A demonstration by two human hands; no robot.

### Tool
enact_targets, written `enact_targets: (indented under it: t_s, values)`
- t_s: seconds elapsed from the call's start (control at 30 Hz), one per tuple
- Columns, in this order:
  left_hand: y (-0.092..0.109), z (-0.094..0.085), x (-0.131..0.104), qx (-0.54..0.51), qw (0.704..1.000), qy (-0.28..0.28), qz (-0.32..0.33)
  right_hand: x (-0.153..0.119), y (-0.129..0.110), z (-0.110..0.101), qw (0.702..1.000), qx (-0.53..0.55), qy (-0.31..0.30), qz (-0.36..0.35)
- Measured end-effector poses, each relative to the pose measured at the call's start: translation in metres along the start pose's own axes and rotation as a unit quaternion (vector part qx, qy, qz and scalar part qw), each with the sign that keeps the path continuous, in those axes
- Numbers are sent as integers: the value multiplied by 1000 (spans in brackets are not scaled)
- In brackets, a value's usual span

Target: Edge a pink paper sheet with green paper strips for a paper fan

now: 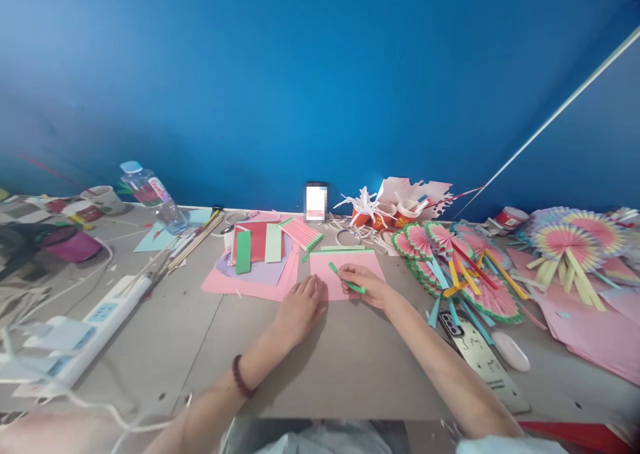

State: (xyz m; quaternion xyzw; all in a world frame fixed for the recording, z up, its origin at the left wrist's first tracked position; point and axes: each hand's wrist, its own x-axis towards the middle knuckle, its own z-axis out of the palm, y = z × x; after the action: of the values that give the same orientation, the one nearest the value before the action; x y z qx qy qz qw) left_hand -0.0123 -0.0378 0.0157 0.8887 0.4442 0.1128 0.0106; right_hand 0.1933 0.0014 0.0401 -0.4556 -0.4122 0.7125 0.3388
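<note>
A pink sheet of paper point(320, 267) lies on the table in front of me, with a narrow green strip along its far edge. My left hand point(301, 306) rests palm down at the sheet's left edge, its fingers lying on the paper and holding nothing. Over the right part of the sheet, my right hand point(367, 284) pinches a narrow green paper strip point(356, 287), which slants across the fingers. Just beyond my left hand is a pleated pink paper point(301, 234) with green edges.
Coloured papers point(259, 244) lie left of the sheet. A phone point(317, 203) stands against the blue wall. Paper fans point(487, 294), another phone point(480, 354) and a white mouse point(511, 351) are at right. A power strip point(95, 327) and a tilted bottle point(155, 197) are at left.
</note>
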Motion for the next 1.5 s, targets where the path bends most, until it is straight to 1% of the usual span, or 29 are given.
enact_targets:
  t_s: [0.1,0.17,0.27,0.33,0.43,0.5,0.67,0.9,1.3,1.5]
  values:
    - [20,-11,-23,25,1000,12,-10,10,4,-1,998,-64,-23,0]
    - [35,-14,-37,13,999,20,-25,14,5,-1,993,-111,-43,5]
    - [53,-4,-46,0,997,41,-59,18,4,2,980,-189,-67,14]
    - [59,7,-47,-4,995,63,-84,21,4,5,965,-252,-67,1]
    - [57,21,-47,-12,988,106,-107,28,6,8,936,-345,-63,-30]
    - [52,27,-48,-25,985,130,-110,32,8,10,921,-384,-63,-36]
    - [43,27,-50,-51,980,152,-119,33,7,15,892,-448,-58,-32]
    - [44,26,-49,-54,979,154,-121,29,-1,23,878,-475,-59,-8]
    - [44,27,-50,-53,977,163,-125,28,-1,29,862,-505,-35,0]
    - [44,23,-50,-57,979,152,-125,30,0,31,859,-512,-21,8]
